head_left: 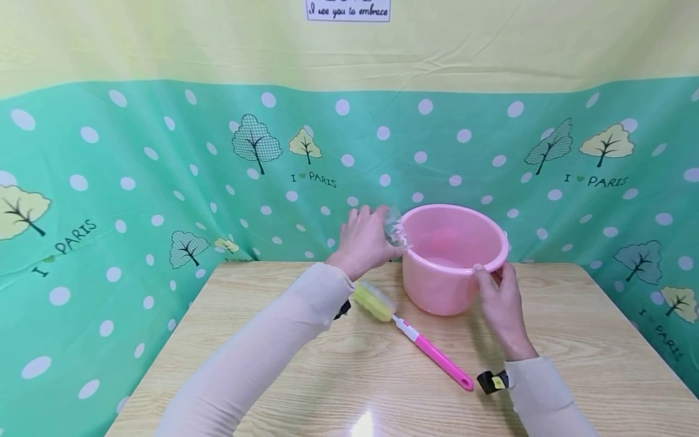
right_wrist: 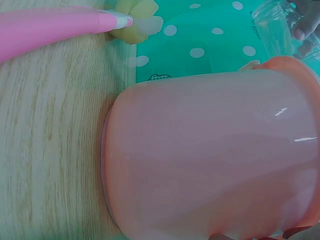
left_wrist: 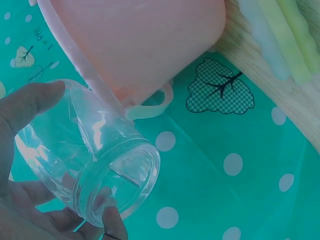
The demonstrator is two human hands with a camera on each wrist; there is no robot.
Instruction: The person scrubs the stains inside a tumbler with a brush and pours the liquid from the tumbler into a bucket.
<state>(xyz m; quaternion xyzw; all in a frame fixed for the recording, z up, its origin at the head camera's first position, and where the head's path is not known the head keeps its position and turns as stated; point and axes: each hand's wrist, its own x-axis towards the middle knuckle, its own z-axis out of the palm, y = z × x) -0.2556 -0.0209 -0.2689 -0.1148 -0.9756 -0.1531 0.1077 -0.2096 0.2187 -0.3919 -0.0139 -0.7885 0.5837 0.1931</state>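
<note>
My left hand (head_left: 363,241) grips a clear cup (left_wrist: 102,150), tipped on its side against the left rim of a pink bucket (head_left: 439,285). In the left wrist view the cup's thick round base faces the camera, and the thumb and fingers wrap round its wall. My right hand (head_left: 501,303) holds the bucket's near right rim, thumb over the top edge and fingers behind the outer wall. The bucket stands upright on the table. On the tabletop before it lies a bottle brush (head_left: 437,355) with a pink handle and a yellow-and-white sponge head (head_left: 375,300).
The wooden table (head_left: 306,376) ends at a green and yellow printed cloth (head_left: 306,200) hanging behind and at both sides. A bucket handle lug (left_wrist: 150,106) juts out near the cup. A dark wrist camera (head_left: 491,382) sits by my right sleeve.
</note>
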